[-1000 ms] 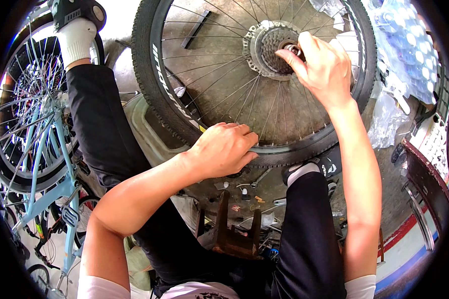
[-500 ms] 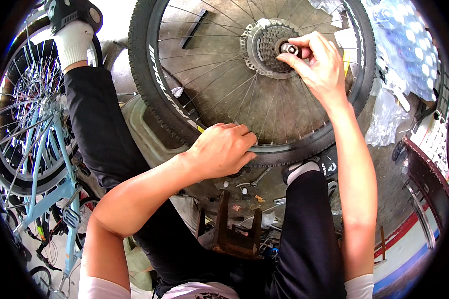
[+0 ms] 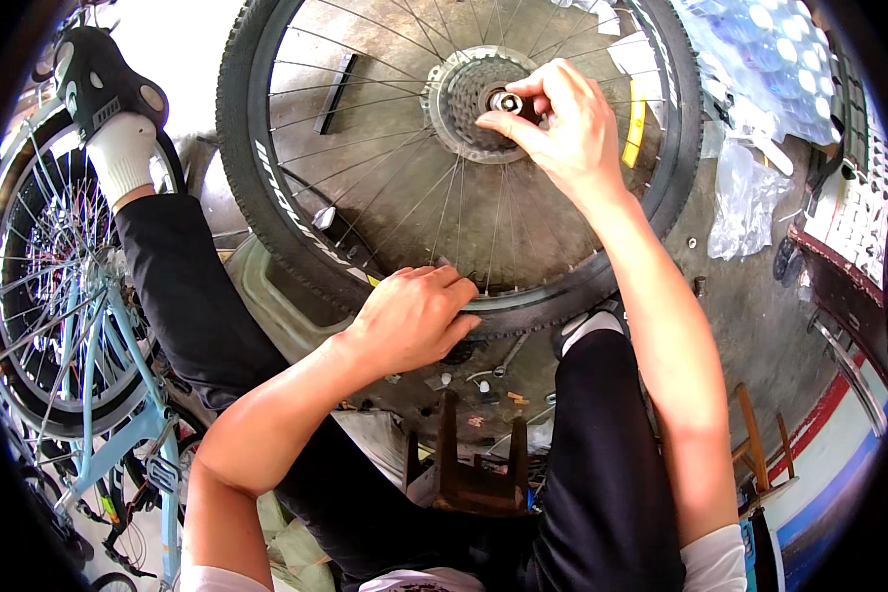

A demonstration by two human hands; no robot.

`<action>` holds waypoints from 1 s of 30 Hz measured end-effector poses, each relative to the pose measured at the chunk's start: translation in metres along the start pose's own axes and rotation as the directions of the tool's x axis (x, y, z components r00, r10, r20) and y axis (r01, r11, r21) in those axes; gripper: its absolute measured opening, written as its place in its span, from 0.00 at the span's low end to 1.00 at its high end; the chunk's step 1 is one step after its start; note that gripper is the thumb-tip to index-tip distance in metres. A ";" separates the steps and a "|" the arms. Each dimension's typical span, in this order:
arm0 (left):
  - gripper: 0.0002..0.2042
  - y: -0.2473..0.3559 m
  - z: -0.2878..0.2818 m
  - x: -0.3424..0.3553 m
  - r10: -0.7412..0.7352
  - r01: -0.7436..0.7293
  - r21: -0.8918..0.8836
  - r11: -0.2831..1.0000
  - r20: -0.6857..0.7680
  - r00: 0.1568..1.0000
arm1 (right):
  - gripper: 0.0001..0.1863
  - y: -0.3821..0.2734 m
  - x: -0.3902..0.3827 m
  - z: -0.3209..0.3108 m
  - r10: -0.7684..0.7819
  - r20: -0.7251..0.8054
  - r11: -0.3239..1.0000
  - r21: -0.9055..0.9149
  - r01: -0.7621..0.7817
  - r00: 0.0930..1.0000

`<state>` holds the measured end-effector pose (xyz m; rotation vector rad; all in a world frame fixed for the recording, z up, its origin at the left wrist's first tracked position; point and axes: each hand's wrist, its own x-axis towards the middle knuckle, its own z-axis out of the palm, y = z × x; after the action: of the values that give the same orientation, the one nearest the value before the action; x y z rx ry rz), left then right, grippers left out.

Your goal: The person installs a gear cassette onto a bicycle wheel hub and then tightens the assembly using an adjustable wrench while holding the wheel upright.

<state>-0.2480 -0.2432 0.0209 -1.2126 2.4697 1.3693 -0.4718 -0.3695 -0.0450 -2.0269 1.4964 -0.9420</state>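
Note:
A bicycle wheel with a black knobby tyre (image 3: 239, 138) stands before me, its rear sprocket cluster (image 3: 459, 113) facing up toward me. At the hub's centre, my right hand (image 3: 574, 133) pinches a short, shiny metal socket-like piece (image 3: 506, 102) between thumb and fingers. Whether that piece is seated in the hub or only held against it, I cannot tell. My left hand (image 3: 405, 316) is closed over the near edge of the tyre and rim, with the fingertips partly hidden. Thin spokes run between the hub and the rim.
A light-blue bicycle (image 3: 118, 385) stands at the left, beside my outstretched leg. A small dark wooden stool (image 3: 461, 479) sits between my legs, near a wrench (image 3: 504, 363) and scattered small parts. Clear plastic wrapping (image 3: 745, 202) lies at the right.
The view has shifted, so the wheel and both hands appear further left. Both hands keep their holds: the right on the metal piece at the hub, the left on the tyre.

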 end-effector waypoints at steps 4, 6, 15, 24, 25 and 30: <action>0.13 0.000 -0.002 0.000 -0.023 0.023 -0.001 1.000 0.012 1.000 | 0.24 -0.010 0.003 -0.010 -0.027 0.006 0.999 0.024 0.027 1.000; 0.13 0.000 -0.002 0.001 -0.030 0.030 0.001 1.000 0.022 0.999 | 0.22 -0.003 0.002 -0.015 -0.098 0.007 0.991 0.093 0.097 0.995; 0.13 -0.002 0.001 0.001 0.010 -0.010 -0.007 1.000 -0.002 1.000 | 0.16 -0.003 0.001 -0.003 -0.002 0.012 0.998 0.055 0.001 1.000; 0.13 -0.001 0.000 -0.001 0.001 -0.001 -0.014 1.000 0.000 1.000 | 0.16 0.001 -0.001 -0.008 -0.150 0.013 0.984 0.101 0.148 0.989; 0.13 -0.001 0.000 -0.002 0.002 -0.002 -0.021 1.000 -0.004 1.000 | 0.15 0.001 -0.001 -0.007 -0.097 0.052 0.990 0.108 0.091 0.994; 0.13 -0.003 0.002 0.002 0.001 -0.001 -0.028 1.000 0.000 1.000 | 0.15 0.001 -0.005 -0.003 -0.001 0.049 0.999 0.054 -0.001 0.999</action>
<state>-0.2481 -0.2434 0.0172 -1.2162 2.4598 1.4090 -0.4757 -0.3651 -0.0448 -1.9972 1.4297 -0.9159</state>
